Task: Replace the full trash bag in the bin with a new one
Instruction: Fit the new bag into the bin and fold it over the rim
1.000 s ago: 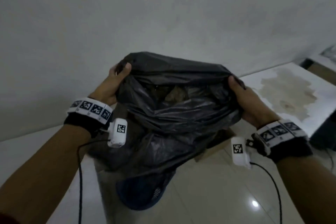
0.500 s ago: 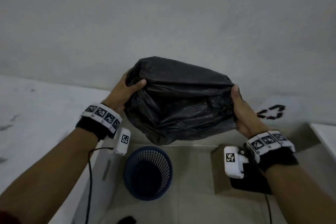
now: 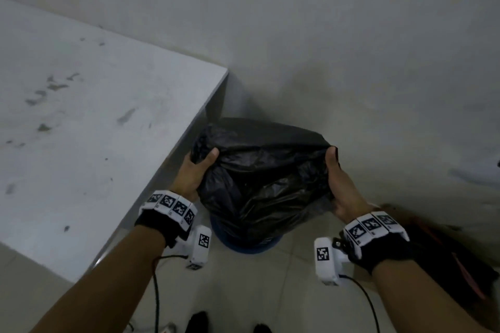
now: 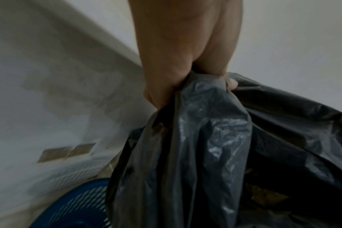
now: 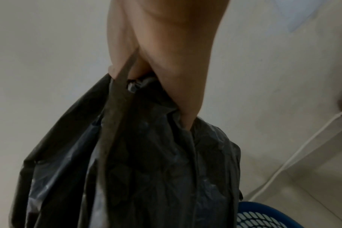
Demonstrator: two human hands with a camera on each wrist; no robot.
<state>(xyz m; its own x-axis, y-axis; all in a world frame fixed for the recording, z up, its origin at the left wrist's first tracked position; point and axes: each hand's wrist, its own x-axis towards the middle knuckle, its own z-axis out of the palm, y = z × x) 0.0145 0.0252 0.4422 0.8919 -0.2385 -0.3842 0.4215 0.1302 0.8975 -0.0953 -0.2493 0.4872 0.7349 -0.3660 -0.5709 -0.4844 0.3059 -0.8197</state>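
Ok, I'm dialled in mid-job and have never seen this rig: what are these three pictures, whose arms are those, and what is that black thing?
There is no robot here: a person is working with bare hands. The wide picture comes from a camera on their head, looking down. The other two come from cameras strapped to each wrist, looking along the hand.

The black thing is the trash bag. The left hand and right hand each grip one side of its gathered top. It hangs over the blue mesh bin, which stands on the tiled floor beside a white table. Through the plastic, the left wrist view shows something brownish, too dim to identify.
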